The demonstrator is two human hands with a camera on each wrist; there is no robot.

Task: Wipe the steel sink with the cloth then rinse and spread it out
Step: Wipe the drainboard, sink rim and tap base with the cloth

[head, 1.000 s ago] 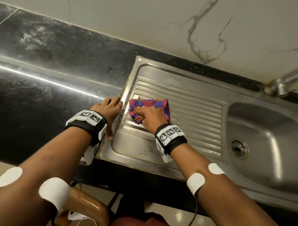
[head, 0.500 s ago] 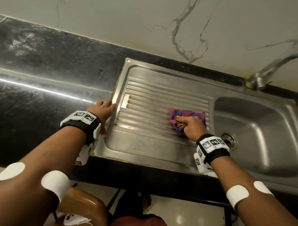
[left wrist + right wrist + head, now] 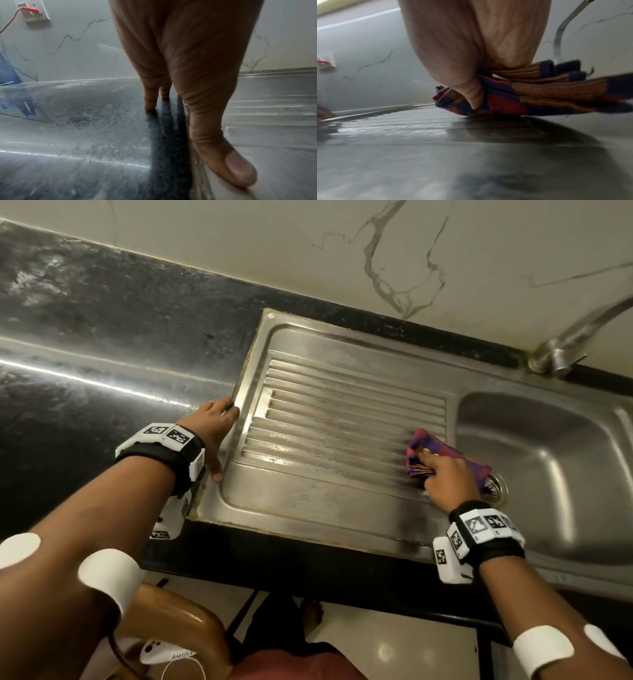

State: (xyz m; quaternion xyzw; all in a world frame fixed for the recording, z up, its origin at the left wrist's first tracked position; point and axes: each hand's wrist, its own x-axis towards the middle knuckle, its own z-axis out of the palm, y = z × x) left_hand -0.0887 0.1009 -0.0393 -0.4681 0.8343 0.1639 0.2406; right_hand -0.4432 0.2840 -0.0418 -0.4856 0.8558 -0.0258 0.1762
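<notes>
A: Right hand (image 3: 448, 474) curled round bunched cloth (image 3: 445, 455), pressing it on ribbed drainboard of sink (image 3: 325, 494), right at lip of basin.
B: Left hand (image 3: 214, 426)?
A: Flat, fingers straight, holding nothing. Braced on desk (image 3: 102, 392), thumb along sink's left edge.
B: Risks?
A: Cloth wadded, so little fabric touching steel; likely to skip grooves, leave streaks. Loose end trailing toward drain (image 3: 495, 487); could snag there.
B: Anything else?
A: Steel looks wet. Could slip over lip into basin if pushed hard. Tap (image 3: 575, 337) well apart, not yet needed.
</notes>
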